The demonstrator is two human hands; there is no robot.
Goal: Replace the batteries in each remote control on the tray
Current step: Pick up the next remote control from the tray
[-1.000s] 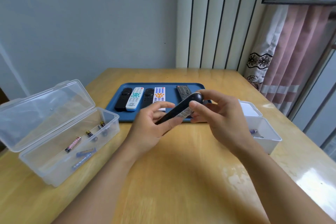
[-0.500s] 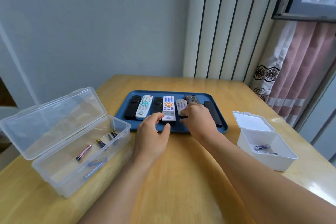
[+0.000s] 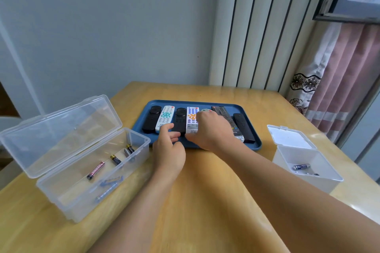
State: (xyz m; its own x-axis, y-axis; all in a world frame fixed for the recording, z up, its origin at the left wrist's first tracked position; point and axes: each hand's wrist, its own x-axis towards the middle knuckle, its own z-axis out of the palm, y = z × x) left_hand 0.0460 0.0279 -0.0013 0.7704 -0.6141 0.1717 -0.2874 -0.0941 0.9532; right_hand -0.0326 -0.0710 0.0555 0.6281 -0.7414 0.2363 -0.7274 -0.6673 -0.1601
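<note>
Since half a second ago the right hand [image 3: 211,131] has slid left along the blue tray [image 3: 249,139], now covering a grey remote [image 3: 206,110] and the lower right of the white remote [image 3: 192,121] at its 9 o'clock. Its fingers curl downward, perhaps gripping the grey remote; I cannot tell. The left hand [image 3: 169,148] hovers at 7 o'clock, fingers loosely apart, holding nothing.

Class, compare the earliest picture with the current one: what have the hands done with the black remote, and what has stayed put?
The black remote both hands held above the table now lies at the tray's right end, let go. The right hand has moved left onto the grey remote; its grip is hidden. The left hand hovers empty at the tray's near edge. Both battery boxes and their batteries lie unchanged.
</note>
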